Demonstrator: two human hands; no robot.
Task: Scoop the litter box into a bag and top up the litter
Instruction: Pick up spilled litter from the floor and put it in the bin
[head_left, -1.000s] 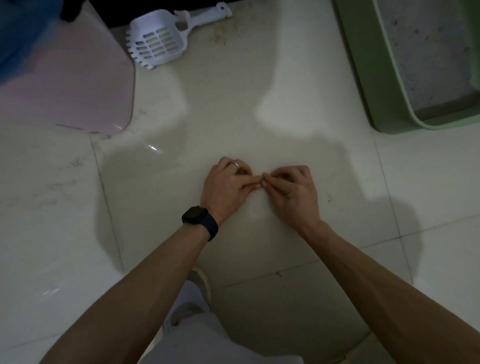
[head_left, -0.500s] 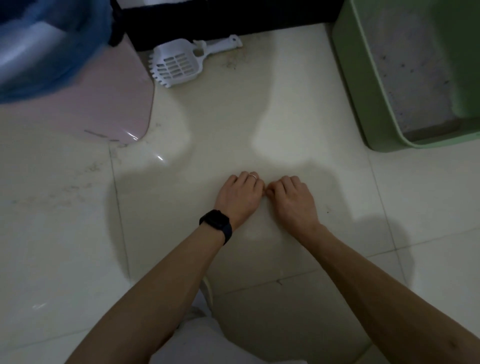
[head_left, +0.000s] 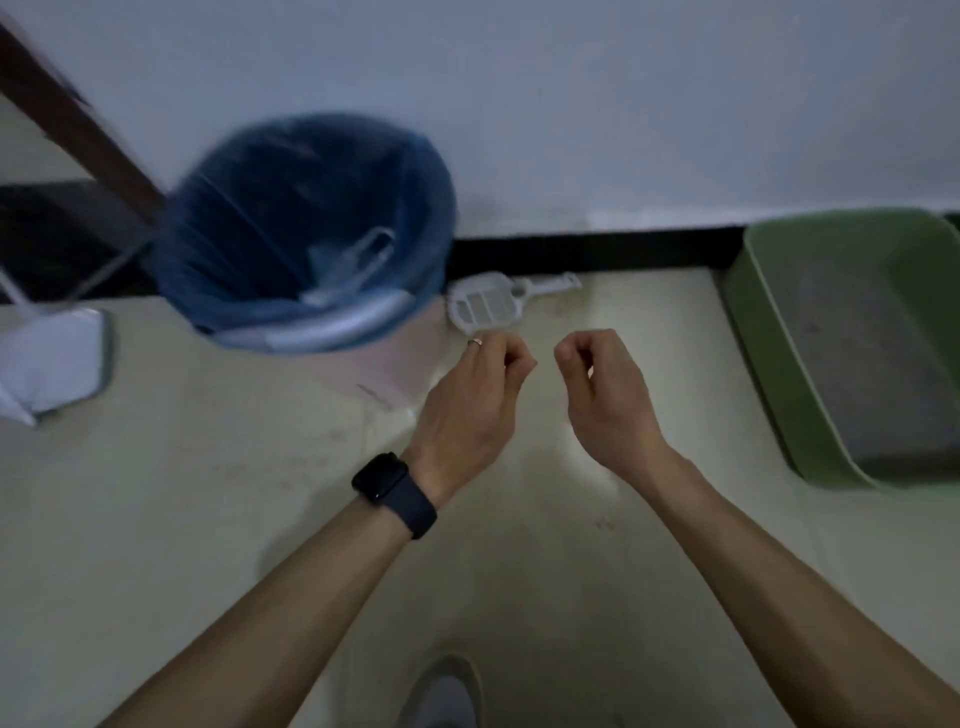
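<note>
While grey litter (head_left: 852, 358) fills the green box (head_left: 753, 332), a blue-bagged bin (head_left: 291, 218) holds clear plastic.

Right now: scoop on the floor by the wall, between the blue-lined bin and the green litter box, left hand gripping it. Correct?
Not quite. In the head view the scoop lies untouched; the left hand is curled beside it, apart from it. Its place between the bin and litter box is right.

Single head-worn wide-angle view, looking forward and down over both forearms, close to the floor (head_left: 208, 519), reaching the wall (head_left: 571, 104) at the top
</note>
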